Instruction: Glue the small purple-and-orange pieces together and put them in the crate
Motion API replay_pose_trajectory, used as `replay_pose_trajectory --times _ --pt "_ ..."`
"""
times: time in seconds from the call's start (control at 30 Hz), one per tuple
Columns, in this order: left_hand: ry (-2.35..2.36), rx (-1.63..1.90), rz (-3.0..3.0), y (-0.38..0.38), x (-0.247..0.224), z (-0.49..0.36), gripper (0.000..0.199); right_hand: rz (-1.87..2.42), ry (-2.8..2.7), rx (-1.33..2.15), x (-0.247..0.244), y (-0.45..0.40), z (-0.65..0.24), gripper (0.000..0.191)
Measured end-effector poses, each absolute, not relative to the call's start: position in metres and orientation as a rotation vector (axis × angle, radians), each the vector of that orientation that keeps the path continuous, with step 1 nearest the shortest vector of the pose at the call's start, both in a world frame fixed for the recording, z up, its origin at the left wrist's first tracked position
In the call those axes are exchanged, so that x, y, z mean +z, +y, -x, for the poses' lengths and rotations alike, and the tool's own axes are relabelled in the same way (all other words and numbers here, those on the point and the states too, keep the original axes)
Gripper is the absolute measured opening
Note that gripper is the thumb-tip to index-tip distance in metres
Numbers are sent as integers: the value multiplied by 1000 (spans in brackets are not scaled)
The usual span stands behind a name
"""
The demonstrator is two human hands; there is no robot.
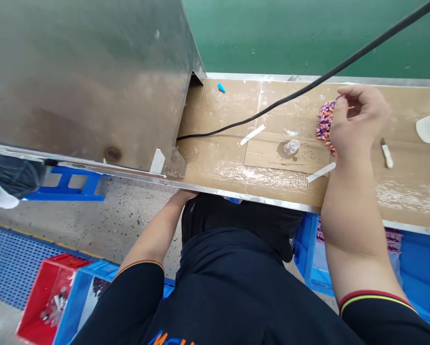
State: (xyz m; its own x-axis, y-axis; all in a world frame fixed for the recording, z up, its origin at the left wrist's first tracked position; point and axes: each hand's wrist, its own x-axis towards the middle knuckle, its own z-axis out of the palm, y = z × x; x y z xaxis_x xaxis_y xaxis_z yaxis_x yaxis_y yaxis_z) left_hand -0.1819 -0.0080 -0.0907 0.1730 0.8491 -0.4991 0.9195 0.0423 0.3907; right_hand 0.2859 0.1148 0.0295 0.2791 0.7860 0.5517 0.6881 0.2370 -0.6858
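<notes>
My right hand (pixel 356 120) hovers over the far part of a cardboard-covered bench (pixel 215 120), its fingers curled and thumb and forefinger close together. Its fingertips are at the edge of a heap of small orange and purple pieces (pixel 324 125), partly hidden by the hand. Whether the fingers pinch a piece is not visible. My left forearm (pixel 153 230) reaches up to the bench's front edge, and my left hand is hidden behind that edge. A small clear plastic vial (pixel 291 147) stands on a cardboard patch (pixel 268 155) to the left of my right hand.
Two white strips (pixel 253 134) lie on the bench near a blue cap (pixel 221 87) and a white-handled tool (pixel 387 153). A black cable (pixel 272 108) crosses above, beside a steel cabinet (pixel 85 81). Blue crates (pixel 412 273) and a red crate (pixel 50 297) sit on the floor.
</notes>
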Motion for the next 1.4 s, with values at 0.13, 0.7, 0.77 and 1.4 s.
replay_pose_trajectory --times 0.13,0.7,0.77,1.4 --pt "1625 -231 -1774 -32 -60 200 33 1441 -1445 33 31 113 -282 20" --pt "839 843 -1974 -1 68 99 33 1387 -1593 518 54 88 -264 10" --pt "934 1007 -1995 7 57 85 31 1419 -1662 543 57 87 -263 9" --pt "901 1010 -1644 37 37 26 34 1448 -2246 573 85 78 -273 17"
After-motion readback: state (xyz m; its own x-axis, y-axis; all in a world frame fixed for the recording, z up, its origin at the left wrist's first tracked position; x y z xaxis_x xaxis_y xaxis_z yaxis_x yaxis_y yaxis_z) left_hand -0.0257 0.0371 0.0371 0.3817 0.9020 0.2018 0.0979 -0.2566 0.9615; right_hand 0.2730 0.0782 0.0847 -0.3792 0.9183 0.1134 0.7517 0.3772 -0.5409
